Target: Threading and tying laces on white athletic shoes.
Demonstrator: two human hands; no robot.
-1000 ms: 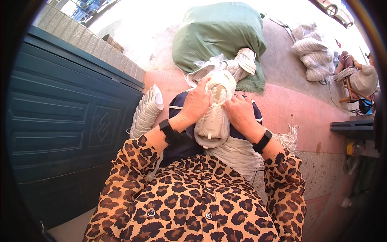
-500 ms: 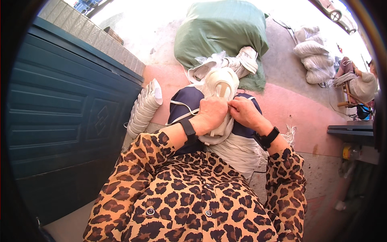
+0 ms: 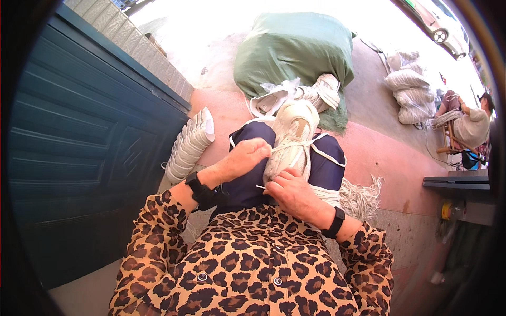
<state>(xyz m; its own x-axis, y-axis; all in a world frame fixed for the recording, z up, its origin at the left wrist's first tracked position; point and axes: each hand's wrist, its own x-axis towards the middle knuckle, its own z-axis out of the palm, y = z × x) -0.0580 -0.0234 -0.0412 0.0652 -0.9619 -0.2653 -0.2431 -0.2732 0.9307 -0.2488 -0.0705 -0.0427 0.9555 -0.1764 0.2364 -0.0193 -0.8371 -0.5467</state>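
An informal doorside workshop, shown by panelled door (image 3: 95, 131), shoe (image 3: 289, 141) and green sack (image 3: 292, 52).

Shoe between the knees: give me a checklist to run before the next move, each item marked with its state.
1. Shoe seated between the legs: ok.
2. Right hand has its grip on a lace: ok, a lace tip pokes out past the fingers.
3. Left hand grips a lace: cannot tell, a strand reaches its fingertips.
4. Right leg free of strands: not ok, one lies across it.
5. Lacing tight: cannot tell.
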